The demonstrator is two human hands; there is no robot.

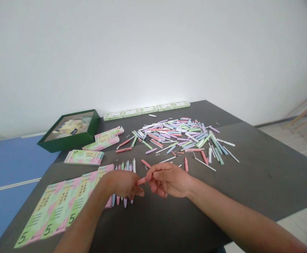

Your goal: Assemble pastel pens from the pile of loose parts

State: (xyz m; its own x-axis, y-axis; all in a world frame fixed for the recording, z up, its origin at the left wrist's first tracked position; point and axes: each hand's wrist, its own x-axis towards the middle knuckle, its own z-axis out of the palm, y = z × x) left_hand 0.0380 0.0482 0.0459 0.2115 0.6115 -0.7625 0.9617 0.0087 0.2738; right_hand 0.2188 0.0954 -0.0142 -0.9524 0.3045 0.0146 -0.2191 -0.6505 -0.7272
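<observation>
Between my two hands is a coral pink pen barrel (141, 181), held level. My left hand (123, 182) is closed around its left part, and my right hand (166, 179) pinches its right end, with fingers curled. The tip inside the right fingers is hidden. Below and left of my left hand lies a row of assembled pens (125, 202) in pastel colours, partly covered by that hand. Just beyond my right hand are a loose coral barrel (186, 164) and another coral piece (146, 163). A large heap of pen parts (174, 135), with barrels and white refills, spreads farther back.
Several pink and green cartons marked 5 (40, 211) lie at the left, with a carton (84, 157) behind them. A green box (66, 142) holding plastic bags stands at the back left. Flat pale green boxes (149, 110) line the wall edge of the dark table (261, 168).
</observation>
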